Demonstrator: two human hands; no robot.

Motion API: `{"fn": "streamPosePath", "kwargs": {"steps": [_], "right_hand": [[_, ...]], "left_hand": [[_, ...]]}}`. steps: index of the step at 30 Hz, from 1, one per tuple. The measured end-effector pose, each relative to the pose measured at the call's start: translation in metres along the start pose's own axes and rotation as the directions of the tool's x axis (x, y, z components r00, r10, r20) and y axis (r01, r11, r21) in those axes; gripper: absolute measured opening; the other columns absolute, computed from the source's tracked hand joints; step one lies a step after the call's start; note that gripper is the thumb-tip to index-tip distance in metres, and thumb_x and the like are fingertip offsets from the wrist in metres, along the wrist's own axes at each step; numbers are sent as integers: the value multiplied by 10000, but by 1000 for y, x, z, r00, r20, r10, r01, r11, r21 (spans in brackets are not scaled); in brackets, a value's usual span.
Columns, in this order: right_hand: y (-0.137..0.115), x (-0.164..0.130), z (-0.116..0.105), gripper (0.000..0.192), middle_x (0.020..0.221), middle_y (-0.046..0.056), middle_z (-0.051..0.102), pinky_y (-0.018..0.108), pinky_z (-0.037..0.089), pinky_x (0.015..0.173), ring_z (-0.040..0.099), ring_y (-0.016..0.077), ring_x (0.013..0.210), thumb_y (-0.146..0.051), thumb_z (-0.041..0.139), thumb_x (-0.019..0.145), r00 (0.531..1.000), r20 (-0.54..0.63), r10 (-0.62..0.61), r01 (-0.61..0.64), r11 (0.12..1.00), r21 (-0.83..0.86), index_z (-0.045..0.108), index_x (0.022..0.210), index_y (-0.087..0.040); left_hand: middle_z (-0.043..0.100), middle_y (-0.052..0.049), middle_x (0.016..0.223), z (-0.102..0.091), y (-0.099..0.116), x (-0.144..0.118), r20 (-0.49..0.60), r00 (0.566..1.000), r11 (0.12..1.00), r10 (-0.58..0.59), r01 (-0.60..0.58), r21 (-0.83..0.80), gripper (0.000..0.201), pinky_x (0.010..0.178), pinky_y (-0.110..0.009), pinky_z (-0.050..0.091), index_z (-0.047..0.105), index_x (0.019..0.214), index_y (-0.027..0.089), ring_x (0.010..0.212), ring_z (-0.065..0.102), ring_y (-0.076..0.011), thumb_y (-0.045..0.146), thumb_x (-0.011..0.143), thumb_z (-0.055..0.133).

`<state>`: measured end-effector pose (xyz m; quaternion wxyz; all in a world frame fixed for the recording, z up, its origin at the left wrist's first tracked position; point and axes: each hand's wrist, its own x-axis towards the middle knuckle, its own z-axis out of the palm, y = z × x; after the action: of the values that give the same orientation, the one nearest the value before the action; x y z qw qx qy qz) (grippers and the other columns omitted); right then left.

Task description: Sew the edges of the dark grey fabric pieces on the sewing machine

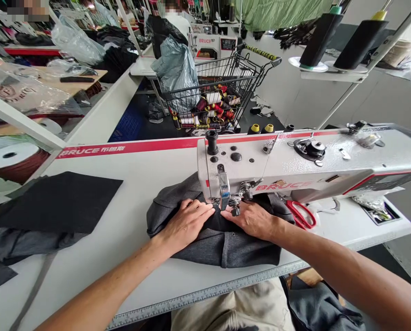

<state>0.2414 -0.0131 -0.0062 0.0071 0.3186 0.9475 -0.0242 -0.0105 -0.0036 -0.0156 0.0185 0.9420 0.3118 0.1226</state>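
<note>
A dark grey garment (pixel 246 250) lies bunched under the needle area of a white sewing machine (pixel 315 170). My left hand (pixel 188 221) is on the cloth left of the presser foot, its fingers together and gripping the fabric close to the needle. From the other side, my right hand (pixel 251 218) holds the same garment, thumb and fingertips near the needle and partly behind the machine's tension parts. The needle tip and the stitching are too small to make out. Red-handled scissors (pixel 301 215) lie just right of my right hand.
Dark fabric pieces (pixel 60 202) are piled on the left of the white table (pixel 139 161). Beyond it stands a wire cart (pixel 226 73) with thread spools and a grey plastic bag (pixel 177 69). Two black thread cones (pixel 320 39) sit on a stand. A person (pixel 176 20) is further back.
</note>
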Motion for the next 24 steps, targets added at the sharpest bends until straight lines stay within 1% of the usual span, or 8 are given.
{"fn": "streamPosePath", "kwargs": {"steps": [7, 13, 18, 24], "right_hand": [[1, 2, 1, 344, 1191, 57, 615, 311, 509, 781, 545, 213, 1083, -104, 444, 951, 999, 13, 37, -37, 999, -7, 568, 1237, -248], [2, 2, 2, 356, 1058, 91, 655, 313, 508, 801, 582, 210, 1049, -125, 431, 971, 998, 9, 60, -59, 997, -56, 551, 1288, -233], [4, 4, 2, 382, 1178, 85, 639, 322, 521, 836, 581, 207, 1090, -121, 427, 969, 999, 14, 45, -45, 999, -27, 539, 1311, -247], [8, 6, 4, 420, 1240, 63, 618, 334, 516, 900, 562, 198, 1140, -135, 444, 965, 998, 35, 44, -45, 999, 27, 496, 1358, -273]], "left_hand": [[665, -59, 989, -1, -1, 2, -25, 1000, 1000, 3, -3, 14, 399, 863, -362, 339, 609, 1157, 189, 942, 553, -182, 15, 894, 363], [661, -54, 981, -3, -4, 5, -15, 1000, 1000, 7, -7, 17, 366, 862, -354, 348, 613, 1160, 194, 957, 549, -180, 60, 923, 369], [653, -47, 955, -4, -6, 6, -17, 1000, 1000, 2, -2, 5, 383, 854, -347, 349, 620, 1139, 199, 945, 539, -175, 47, 913, 351], [646, -49, 900, -4, -8, 8, -2, 1000, 1000, 3, -3, 17, 370, 844, -356, 350, 634, 1115, 194, 927, 533, -182, 75, 922, 341]]}}
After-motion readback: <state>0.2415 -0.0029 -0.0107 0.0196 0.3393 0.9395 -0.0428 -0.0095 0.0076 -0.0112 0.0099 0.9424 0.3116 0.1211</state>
